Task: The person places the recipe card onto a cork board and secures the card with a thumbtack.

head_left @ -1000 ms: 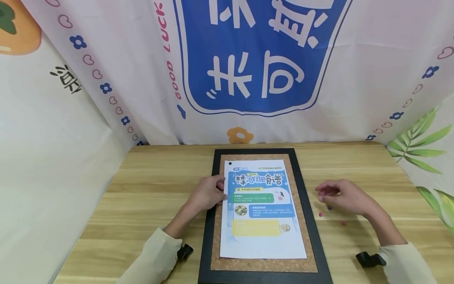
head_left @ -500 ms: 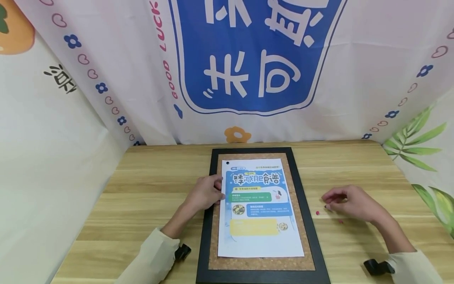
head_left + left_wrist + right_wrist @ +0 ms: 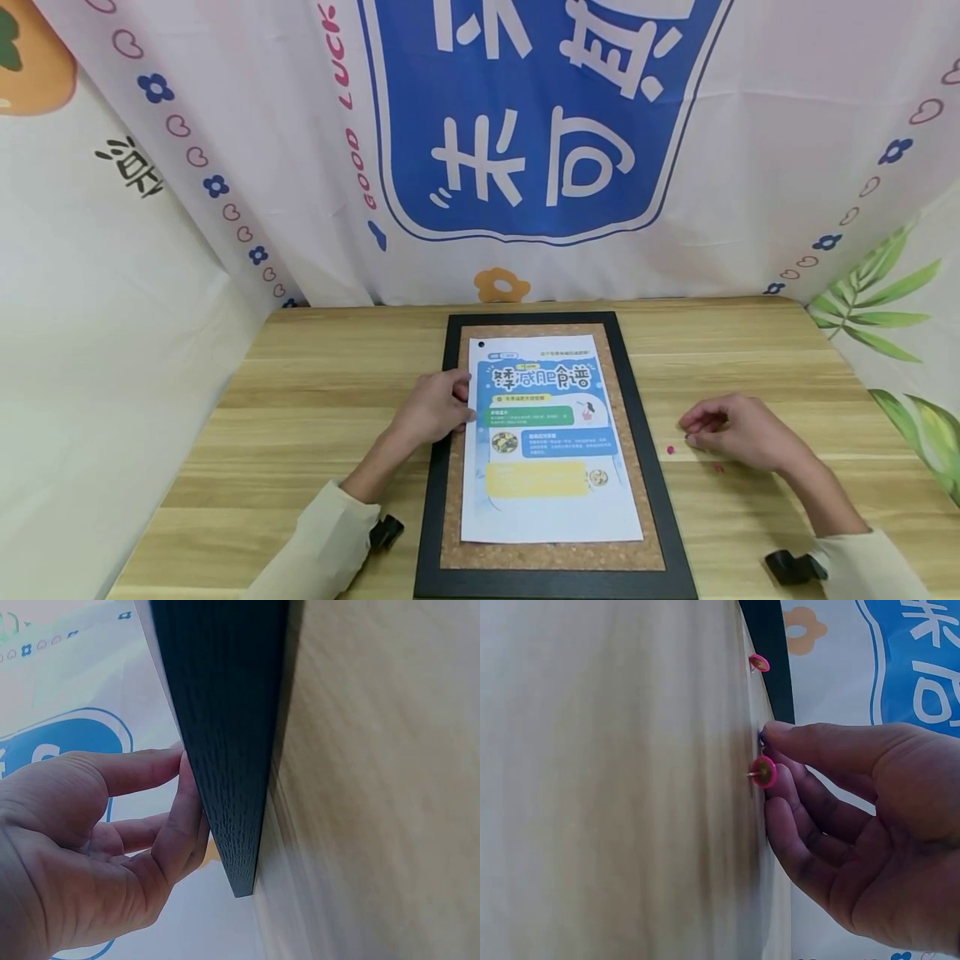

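Observation:
A printed sheet (image 3: pixel 551 521) lies on a cork board (image 3: pixel 555 557) with a black frame (image 3: pixel 663 500). At its upper left corner a dark thumbtack (image 3: pixel 482 344) shows. My left hand (image 3: pixel 435 407) touches the sheet's left edge with thumb and fingertips. In the left wrist view those fingertips are partly hidden behind the frame (image 3: pixel 221 712). Right of the board, my right hand (image 3: pixel 738 432) pinches a purple thumbtack (image 3: pixel 763 739) between thumb and finger at the table surface. Close by lie two pink thumbtacks, one pink thumbtack (image 3: pixel 671 450) near the frame and another pink thumbtack (image 3: pixel 718 468) below the hand.
The wooden table (image 3: pixel 322 358) extends on both sides of the board. A printed cloth (image 3: pixel 300 167) hangs behind its far edge. A black wrist device (image 3: pixel 386 532) sits at the left sleeve, and a similar black device (image 3: pixel 795 568) at the right one.
My right hand has moved slightly right and down, and now pinches the purple thumbtack that lay loose on the table. The left hand stays at the sheet's edge; the head view shifts slightly.

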`<action>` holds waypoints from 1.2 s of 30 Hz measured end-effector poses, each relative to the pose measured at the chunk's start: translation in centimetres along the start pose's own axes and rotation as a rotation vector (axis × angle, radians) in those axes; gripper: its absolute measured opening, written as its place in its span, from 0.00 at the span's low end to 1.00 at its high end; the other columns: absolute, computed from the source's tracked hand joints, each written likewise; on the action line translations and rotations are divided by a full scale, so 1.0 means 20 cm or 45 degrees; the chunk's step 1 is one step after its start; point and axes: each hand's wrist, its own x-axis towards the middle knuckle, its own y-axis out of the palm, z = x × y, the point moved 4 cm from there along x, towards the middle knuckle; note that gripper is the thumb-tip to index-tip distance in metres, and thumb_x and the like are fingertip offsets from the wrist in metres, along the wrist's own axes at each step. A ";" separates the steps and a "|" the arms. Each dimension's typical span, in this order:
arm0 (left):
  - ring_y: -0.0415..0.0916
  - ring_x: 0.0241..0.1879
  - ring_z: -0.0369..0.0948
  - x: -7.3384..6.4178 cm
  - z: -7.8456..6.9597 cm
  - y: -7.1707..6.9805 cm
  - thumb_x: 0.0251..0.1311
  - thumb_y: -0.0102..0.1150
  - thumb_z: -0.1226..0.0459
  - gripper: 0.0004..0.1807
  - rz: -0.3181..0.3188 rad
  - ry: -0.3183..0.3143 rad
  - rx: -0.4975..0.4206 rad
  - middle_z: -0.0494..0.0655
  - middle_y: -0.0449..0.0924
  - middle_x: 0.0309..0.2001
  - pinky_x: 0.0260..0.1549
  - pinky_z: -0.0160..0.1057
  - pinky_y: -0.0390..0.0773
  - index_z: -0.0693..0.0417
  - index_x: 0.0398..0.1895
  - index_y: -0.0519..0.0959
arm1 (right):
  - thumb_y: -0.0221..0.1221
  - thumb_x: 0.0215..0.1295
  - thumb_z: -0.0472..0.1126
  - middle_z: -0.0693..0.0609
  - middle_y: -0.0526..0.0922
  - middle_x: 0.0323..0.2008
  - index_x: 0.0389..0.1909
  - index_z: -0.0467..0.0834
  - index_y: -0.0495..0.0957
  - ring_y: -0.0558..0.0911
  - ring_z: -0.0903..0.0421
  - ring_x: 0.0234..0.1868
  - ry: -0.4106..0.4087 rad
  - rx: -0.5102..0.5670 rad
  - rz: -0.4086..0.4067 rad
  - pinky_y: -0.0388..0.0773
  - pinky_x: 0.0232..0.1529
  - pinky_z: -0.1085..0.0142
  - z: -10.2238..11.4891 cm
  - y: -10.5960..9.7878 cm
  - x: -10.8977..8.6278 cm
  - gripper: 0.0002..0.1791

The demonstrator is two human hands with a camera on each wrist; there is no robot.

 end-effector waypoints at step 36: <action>0.82 0.29 0.41 0.00 0.00 0.01 0.62 0.70 0.79 0.33 -0.009 0.007 -0.009 0.55 0.78 0.43 0.27 0.35 0.86 0.67 0.72 0.74 | 0.68 0.70 0.34 0.52 0.88 0.39 0.48 0.40 0.88 0.82 0.57 0.40 -0.043 -0.022 -0.076 0.82 0.39 0.71 0.16 -0.04 0.15 0.08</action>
